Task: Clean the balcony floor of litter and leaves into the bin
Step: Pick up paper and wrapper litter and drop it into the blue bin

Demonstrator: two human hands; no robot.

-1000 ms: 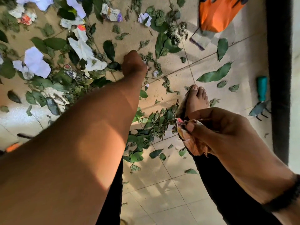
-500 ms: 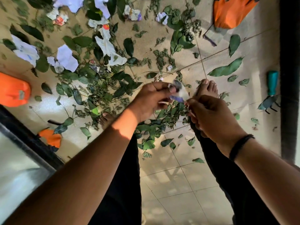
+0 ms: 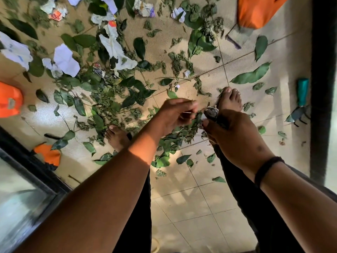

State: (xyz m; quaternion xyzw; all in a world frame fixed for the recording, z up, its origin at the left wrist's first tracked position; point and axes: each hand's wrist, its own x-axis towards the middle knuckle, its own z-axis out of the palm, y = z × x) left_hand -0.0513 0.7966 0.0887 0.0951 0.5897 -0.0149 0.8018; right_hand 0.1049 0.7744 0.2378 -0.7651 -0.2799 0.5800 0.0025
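Note:
Green leaves [image 3: 102, 106] and white paper scraps [image 3: 65, 60] lie thick across the tiled balcony floor [image 3: 197, 201], mostly left and ahead of my bare feet. My right hand [image 3: 237, 137] grips a crumpled wad of litter [image 3: 211, 112] that sticks out above its thumb. Just left of that wad is my left hand [image 3: 175, 114], its fingers loosely curled and blurred, with nothing seen in them. A large leaf [image 3: 251, 75] lies alone to the right. No bin is plainly recognisable.
Orange plastic objects sit at the top right [image 3: 259, 10], the left edge [image 3: 9, 103] and the lower left [image 3: 48, 155]. A teal-handled hand rake [image 3: 301, 99] lies by the dark frame [image 3: 322, 88] on the right. A glass door [image 3: 20, 203] runs along the lower left.
My left hand came back from the floor with a paper scrap, brought it to the wad in my right hand, and now sits slightly apart from it. The view tilted left.

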